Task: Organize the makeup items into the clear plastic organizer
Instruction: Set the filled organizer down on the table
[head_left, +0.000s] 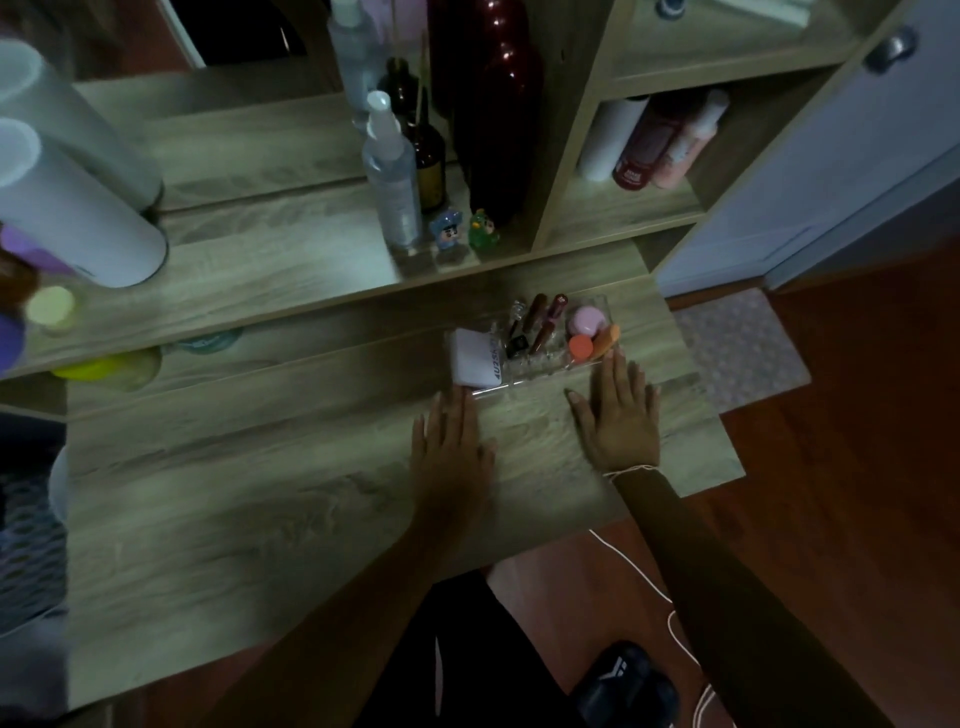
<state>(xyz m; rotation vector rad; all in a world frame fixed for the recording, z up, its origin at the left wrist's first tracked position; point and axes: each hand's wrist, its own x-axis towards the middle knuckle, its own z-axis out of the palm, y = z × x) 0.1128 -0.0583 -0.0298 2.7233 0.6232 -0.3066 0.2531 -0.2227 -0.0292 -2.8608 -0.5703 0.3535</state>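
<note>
Desk (260, 519) — organizer (540, 343) beyond hands

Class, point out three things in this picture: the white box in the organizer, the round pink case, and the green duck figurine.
white box (474, 358), head view, middle of its top face
round pink case (586, 320), head view, centre of its lid
green duck figurine (483, 232), head view, its body

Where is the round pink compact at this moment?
In the head view, the round pink compact lies in the right end of the clear plastic organizer, just behind the round orange jar, beyond the right hand.
</note>
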